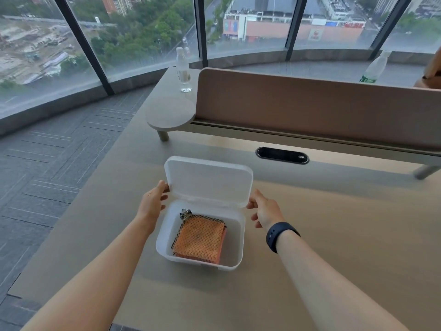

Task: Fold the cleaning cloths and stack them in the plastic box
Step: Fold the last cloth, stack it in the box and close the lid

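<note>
Soft daylight coming thru the big windows (148, 32), pretty even, no harsh glare. Faint shadows on the desk (334, 235) under the forearms. Wide-angle lens bends the window frames hard at the edges. Overall a bit soft, bg city hazy, not rly crisp.

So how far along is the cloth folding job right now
Done: folded orange cloths lie stacked inside the plastic box. In hand: the left hand and right hand grip the raised lid at its sides. Left: likely just closing it; no loose cloths show on the desk.
</note>
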Demonstrator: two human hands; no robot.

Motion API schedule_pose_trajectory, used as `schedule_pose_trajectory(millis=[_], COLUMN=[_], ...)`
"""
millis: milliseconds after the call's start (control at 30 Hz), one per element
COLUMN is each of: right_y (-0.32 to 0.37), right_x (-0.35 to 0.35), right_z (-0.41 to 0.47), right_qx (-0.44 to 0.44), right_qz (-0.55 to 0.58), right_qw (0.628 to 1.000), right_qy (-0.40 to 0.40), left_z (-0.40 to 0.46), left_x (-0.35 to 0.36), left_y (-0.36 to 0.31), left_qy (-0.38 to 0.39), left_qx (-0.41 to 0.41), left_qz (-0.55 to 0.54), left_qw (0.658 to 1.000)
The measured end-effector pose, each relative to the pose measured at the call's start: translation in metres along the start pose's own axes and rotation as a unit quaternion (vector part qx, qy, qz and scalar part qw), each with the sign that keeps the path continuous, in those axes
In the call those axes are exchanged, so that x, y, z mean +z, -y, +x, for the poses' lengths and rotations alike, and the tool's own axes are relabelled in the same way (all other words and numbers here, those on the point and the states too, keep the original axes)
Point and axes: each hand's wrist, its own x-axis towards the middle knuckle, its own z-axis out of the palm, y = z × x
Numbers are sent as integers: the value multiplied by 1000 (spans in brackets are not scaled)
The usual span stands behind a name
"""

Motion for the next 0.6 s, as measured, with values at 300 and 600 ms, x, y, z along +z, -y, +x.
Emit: schedule_pose_trajectory(millis=[300,600], right_y=[-9,-31], right_x=[4,19], right_z=[-26,-40], right_qx=[-16,-61], right_qz=[-6,19], right_qw=[1000,998], right_qy=[0,24], left_z=[-22,-33], left_x=[-19,-31], left_y=[12,31], left_qy=[30,92], left_qx=[-21,-35], left_qz=[-30,-52], left_qw=[999,994])
